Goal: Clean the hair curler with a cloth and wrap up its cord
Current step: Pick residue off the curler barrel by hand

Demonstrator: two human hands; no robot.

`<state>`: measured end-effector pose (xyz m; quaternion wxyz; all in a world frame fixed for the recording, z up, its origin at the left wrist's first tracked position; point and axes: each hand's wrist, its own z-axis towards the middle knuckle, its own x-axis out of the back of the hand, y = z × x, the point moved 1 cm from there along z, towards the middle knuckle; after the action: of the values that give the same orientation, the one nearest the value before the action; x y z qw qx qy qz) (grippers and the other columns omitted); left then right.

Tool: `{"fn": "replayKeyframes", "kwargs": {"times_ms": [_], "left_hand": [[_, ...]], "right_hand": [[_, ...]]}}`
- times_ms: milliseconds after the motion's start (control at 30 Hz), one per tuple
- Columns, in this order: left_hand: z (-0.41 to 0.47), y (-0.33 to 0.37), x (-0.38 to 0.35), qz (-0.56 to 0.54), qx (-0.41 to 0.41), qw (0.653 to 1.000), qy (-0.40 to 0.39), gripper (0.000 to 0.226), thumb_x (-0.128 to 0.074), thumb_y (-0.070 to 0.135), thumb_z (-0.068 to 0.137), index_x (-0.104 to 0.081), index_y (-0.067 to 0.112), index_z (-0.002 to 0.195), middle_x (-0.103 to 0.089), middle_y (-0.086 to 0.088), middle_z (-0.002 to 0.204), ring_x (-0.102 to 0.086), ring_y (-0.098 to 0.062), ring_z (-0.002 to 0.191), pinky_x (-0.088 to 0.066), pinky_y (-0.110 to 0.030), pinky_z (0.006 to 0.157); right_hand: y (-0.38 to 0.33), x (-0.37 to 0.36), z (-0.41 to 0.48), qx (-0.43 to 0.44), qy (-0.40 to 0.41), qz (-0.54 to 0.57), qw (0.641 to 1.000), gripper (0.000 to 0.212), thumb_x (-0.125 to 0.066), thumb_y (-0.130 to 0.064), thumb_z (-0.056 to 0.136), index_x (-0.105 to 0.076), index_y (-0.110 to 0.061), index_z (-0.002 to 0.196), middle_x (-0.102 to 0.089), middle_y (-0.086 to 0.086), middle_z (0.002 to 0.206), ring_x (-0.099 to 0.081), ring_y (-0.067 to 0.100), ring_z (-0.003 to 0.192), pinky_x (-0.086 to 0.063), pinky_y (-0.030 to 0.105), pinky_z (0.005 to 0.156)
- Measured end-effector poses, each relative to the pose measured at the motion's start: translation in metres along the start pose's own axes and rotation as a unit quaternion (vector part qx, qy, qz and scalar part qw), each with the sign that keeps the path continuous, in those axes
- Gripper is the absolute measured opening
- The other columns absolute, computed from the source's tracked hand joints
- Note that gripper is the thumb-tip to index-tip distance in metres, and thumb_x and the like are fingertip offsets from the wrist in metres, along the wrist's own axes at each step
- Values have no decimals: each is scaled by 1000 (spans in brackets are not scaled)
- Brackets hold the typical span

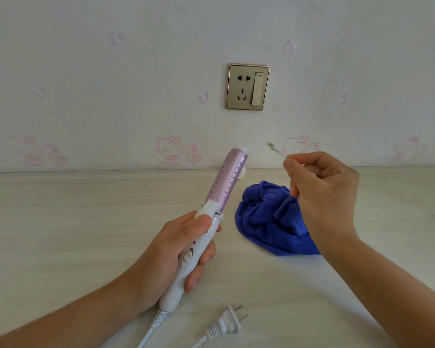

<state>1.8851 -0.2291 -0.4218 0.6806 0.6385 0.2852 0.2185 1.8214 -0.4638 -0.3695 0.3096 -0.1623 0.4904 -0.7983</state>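
Our left hand (pixel 186 249), low in the middle of the frame, grips the hair curler (pixel 226 179) by its white handle. The fingers curl round the handle and the thumb presses near its top, just below the lilac barrel. The barrel rises out of the grip, tilted toward the upper right, with its tip in front of the wall. From the bottom of the handle the white cord (pixel 148 332) runs down off the lower edge. Its plug (pixel 227 322) lies loose on the pale table (pixel 60 222) at bottom centre.

Our right hand (pixel 324 187), at middle right, pinches a cotton swab (pixel 274 148) between thumb and forefinger. Its brownish tip points up and left, near the barrel's tip but apart from it. The blue cloth (pixel 264 222) lies crumpled on the table between the two hands, partly under the right wrist. A wall socket (pixel 248 86) sits above.
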Motion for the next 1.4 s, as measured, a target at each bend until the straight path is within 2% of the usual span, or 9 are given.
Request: {"fn": "replayKeyframes", "kwargs": {"times_ms": [133,200,333,467,633,800,1067,1267,1400], "left_hand": [[6,1,5,-91,37,995,-16,59,-59,59,88,-58,2,102,-53,-12,73,-40,-16,35,-37,-23,40],[9,4,7,-174,59,982,-44,54,-55,58,93,-65,6,109,-55,-12,78,-42,-16,38,-39,-25,41],[11,10,14,-322,96,934,-118,65,-45,60,99,-66,2,122,-54,-10,71,-44,-13,38,-40,-25,38],[11,14,15,-408,113,886,-192,62,-29,60,105,-49,2,115,-57,-12,66,-33,-15,39,-36,-27,39],[12,17,14,-427,112,867,-230,64,-20,61,105,-45,3,115,-59,-13,66,-35,-16,38,-38,-27,40],[12,19,14,-428,101,866,-238,65,-18,61,105,-45,3,119,-60,-13,68,-36,-16,40,-39,-28,41],[12,17,16,-443,113,850,-262,69,-17,67,101,-46,4,105,-63,-13,67,-38,-15,37,-38,-25,39],[10,19,12,-423,97,861,-266,63,-18,61,105,-44,4,113,-38,-6,66,-37,-16,41,-36,-27,42],[10,19,13,-417,95,867,-254,63,-23,60,105,-46,3,118,-54,-10,66,-36,-17,40,-38,-29,42]], "right_hand": [[4,-9,-14,-19,-51,-5,999,21,-72,-4,89,-74,-17,73,-52,-1,44,-46,8,39,-46,15,51],[4,-13,-20,-20,-74,-5,997,21,-72,-3,88,-74,-18,73,-51,-1,44,-47,6,38,-46,14,50],[4,-15,-21,-29,-89,16,995,23,-71,0,88,-74,-17,73,-51,-1,44,-47,8,39,-45,16,49],[3,-16,-23,-38,-89,27,995,23,-72,1,87,-74,-16,71,-51,2,46,-46,10,40,-45,17,49],[3,-16,-24,-40,-95,28,994,20,-72,2,87,-74,-13,73,-50,5,47,-46,11,42,-46,19,49],[2,-17,-25,-47,-103,28,993,17,-73,1,87,-74,-11,76,-51,2,47,-47,11,41,-44,17,48],[0,-16,-25,-48,-109,36,992,18,-72,2,87,-75,-12,76,-52,1,47,-47,10,41,-44,18,47],[0,-16,-25,-46,-109,34,992,19,-72,3,87,-75,-12,75,-51,4,48,-47,10,41,-44,17,47],[0,-16,-24,-44,-110,29,993,20,-73,2,87,-75,-14,74,-51,9,50,-48,11,42,-46,17,48]]}}
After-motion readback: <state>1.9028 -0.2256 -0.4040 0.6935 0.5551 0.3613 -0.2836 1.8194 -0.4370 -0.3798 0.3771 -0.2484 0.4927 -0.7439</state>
